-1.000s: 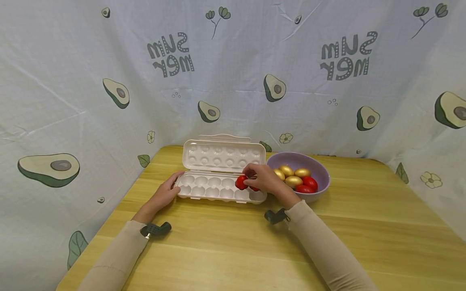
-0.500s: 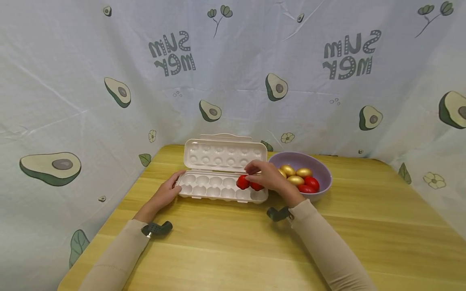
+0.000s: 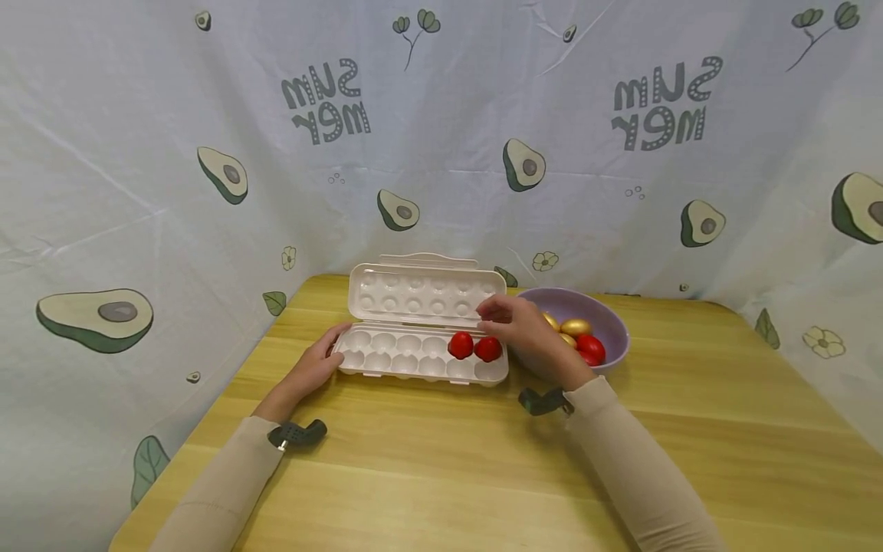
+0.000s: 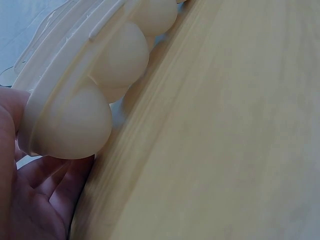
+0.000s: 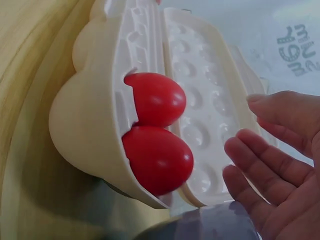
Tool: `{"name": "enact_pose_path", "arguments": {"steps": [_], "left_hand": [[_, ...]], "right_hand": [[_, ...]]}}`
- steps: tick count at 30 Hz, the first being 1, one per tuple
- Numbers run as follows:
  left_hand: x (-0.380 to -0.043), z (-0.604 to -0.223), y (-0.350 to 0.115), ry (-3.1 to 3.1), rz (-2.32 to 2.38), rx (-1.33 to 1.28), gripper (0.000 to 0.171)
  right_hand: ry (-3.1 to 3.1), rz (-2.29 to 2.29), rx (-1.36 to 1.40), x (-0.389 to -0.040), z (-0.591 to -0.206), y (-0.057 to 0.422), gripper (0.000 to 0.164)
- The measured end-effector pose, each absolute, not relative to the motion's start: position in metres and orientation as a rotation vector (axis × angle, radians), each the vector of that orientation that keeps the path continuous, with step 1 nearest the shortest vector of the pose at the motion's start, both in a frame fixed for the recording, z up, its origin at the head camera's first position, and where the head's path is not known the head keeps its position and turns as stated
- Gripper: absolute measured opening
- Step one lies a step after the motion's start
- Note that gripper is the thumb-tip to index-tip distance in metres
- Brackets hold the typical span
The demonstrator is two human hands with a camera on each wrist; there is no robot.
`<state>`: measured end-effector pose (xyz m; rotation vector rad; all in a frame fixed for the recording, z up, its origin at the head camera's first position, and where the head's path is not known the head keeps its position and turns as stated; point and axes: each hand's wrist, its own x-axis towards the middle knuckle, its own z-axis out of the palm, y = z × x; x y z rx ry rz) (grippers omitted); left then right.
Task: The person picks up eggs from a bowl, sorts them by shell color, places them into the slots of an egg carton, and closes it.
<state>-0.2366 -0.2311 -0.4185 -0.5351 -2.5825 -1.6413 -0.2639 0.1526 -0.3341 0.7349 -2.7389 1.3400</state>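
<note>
A cream plastic egg carton [image 3: 407, 372] lies with its lid [image 3: 427, 295] raised at the back. Its left end is gripped by my left hand [image 3: 313, 368], with fingers curled beneath the end cup in the left wrist view. Two red eggs [image 3: 461, 345] [image 5: 159, 159] stand side by side in the back row's right-hand cups. Just right of them, my right hand [image 3: 522, 331] hovers near the lid's corner. Its fingers [image 5: 270, 170] are spread loosely, apart from the eggs and holding nothing.
A purple bowl [image 3: 616, 328] stands to the right of the carton, partly behind my right hand. It holds several gold eggs [image 3: 576, 327] and red eggs [image 3: 591, 345]. Wooden tabletop [image 3: 414, 468] stretches in front; a printed curtain [image 3: 455, 153] hangs behind.
My right hand has let go of a red egg, now seated beside the other, and has drawn back to the right. My left hand stays on the carton's end.
</note>
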Motion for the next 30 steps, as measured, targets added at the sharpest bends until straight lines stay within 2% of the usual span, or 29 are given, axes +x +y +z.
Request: {"name": "enact_pose_path", "arguments": {"steps": [7,17,30], "left_hand": [[-0.237,-0.416,-0.234,-2.587,-1.606,-0.514,0.056],[-0.217,-0.391,-0.222,-2.614,-1.527,-0.503,0.054],[-0.237,-0.418,-0.231,-2.572,-1.603,-0.535,0.056]], "right_hand": [[-2.687,1.34,0.811,-0.264,-0.325,0.166,0.029],[-2.701,1.268,0.805,-0.263,-0.313,0.196,0.035],[-2.709,1.234,0.772,-0.257,-0.302,0.225,0.04]]}}
